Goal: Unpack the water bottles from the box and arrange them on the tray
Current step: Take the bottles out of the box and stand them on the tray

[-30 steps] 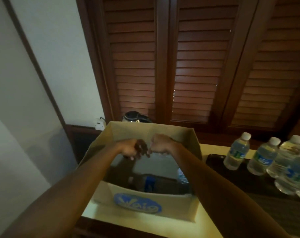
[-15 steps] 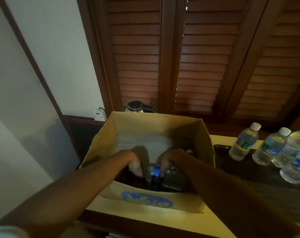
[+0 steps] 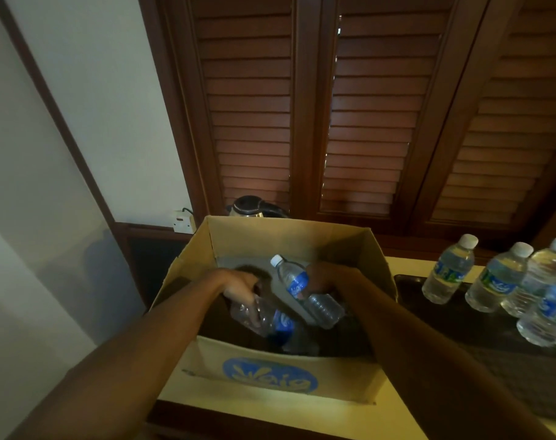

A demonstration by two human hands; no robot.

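An open cardboard box (image 3: 289, 239) with a blue logo on its near wall stands on a pale counter. Both my hands reach into it. My right hand (image 3: 326, 277) grips a clear water bottle (image 3: 297, 285) with a white cap and blue label, tilted with the cap up and to the left. Lower in the box, my left hand (image 3: 240, 285) is closed around a second water bottle (image 3: 267, 319), whose top end is hidden. To the right, a dark tray (image 3: 407, 282) carries several upright water bottles (image 3: 450, 269).
A dark kettle (image 3: 254, 208) stands behind the box, beside a white wall socket (image 3: 183, 221). Brown louvred shutters (image 3: 359, 122) fill the back wall. A strip of the pale counter (image 3: 407, 263) shows between box and tray. A white wall is on the left.
Both hands dropped from the box's top deep inside it and each closed on a bottle. The right hand's bottle has since risen, cap up. The view tilted down and closer.
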